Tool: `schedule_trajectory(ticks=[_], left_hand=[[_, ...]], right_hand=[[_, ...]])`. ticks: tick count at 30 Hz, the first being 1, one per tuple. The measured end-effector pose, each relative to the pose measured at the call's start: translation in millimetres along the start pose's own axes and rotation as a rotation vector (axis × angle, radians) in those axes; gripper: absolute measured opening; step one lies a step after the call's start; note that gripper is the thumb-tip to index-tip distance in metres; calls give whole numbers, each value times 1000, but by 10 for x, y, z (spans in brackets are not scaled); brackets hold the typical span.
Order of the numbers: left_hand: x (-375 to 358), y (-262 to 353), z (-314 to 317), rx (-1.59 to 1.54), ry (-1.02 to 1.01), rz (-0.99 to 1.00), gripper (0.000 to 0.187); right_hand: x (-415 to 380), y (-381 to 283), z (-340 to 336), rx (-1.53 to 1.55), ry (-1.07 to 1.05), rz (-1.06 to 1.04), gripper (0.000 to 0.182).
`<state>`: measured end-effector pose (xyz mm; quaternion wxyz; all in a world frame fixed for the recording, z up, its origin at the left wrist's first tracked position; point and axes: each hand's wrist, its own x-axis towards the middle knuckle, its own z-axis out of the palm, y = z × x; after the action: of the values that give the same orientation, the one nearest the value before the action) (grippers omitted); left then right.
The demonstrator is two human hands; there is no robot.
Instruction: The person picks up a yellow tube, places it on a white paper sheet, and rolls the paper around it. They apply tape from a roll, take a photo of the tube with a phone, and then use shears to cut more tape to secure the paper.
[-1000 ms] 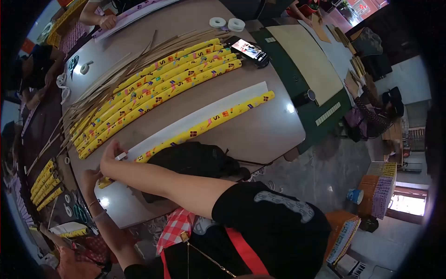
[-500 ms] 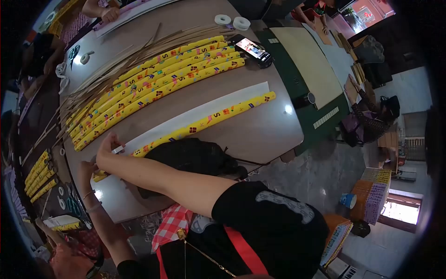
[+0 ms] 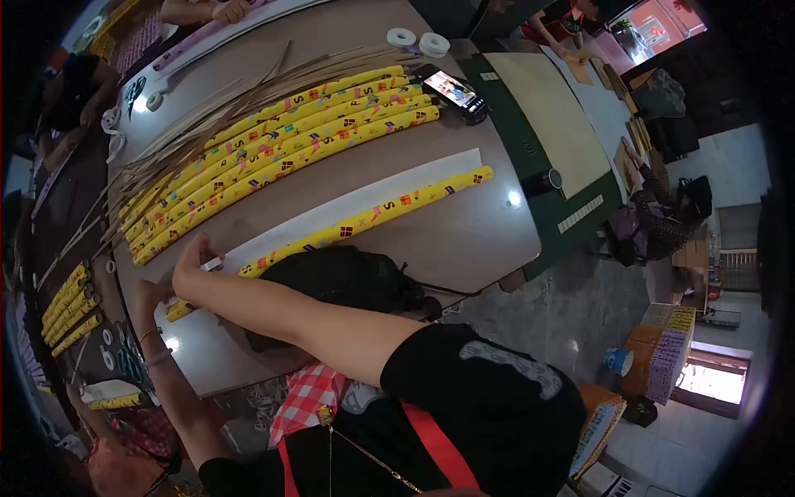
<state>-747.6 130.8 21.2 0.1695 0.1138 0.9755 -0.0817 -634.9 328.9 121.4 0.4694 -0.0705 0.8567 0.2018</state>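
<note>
My right hand (image 3: 195, 258) reaches across the table to the left end of a yellow patterned paper roll (image 3: 364, 222). Its fingers are bent around a small white piece (image 3: 214, 264), whose kind I cannot make out. Along the roll's far side, a white strip of the sheet (image 3: 356, 192) lies unrolled. My left hand (image 3: 151, 296) is close beside my right wrist, near the roll's left end; its fingertips are mostly hidden. My right forearm passes over the roll, and a black cloth-like item (image 3: 339, 286) lies against its near side.
Several finished yellow rolls (image 3: 281, 166) lie side by side beyond, next to thin brown strips (image 3: 248, 95). A phone (image 3: 451, 89) and white tape rolls (image 3: 433, 44) sit at the far end. A green cutting mat (image 3: 530, 157) adjoins the table (image 3: 464, 240). Co-workers are around.
My left hand has shifted slightly up and left; my right hand stays almost in place. Across the table, another person's hand has moved right, onto a purple patterned roll.
</note>
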Motion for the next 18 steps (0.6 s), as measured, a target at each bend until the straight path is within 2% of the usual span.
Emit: schedule_trajectory(ticks=[2,4,8,10,11,13,14,16,18], left_hand=[[48,-2,13,5,-37,-15,44],[129,-22,67,14,-116,-21,35],[590,-620,594,-188,-129,86,29],[820,-884,866,498,85,711,26],[731,-827,808,497,83,711,26],[318,-522,451,-17,104,280,25],[155,-372,287,-16,104,280,25],[-53,-159,55,-403,-3,275,21],[-38,-189,49,-303,-32,249,22]], right_hand=[[-8,3,-2,2,7,-5,38],[-15,6,-6,4,14,-11,38],[-24,14,-8,10,26,-21,38],[-29,14,1,11,31,-26,38],[40,-24,-2,12,33,-31,38],[-26,28,17,16,37,-38,39],[43,-11,10,18,40,-42,39],[-22,39,18,24,47,-48,39],[23,29,10,32,55,-54,39]])
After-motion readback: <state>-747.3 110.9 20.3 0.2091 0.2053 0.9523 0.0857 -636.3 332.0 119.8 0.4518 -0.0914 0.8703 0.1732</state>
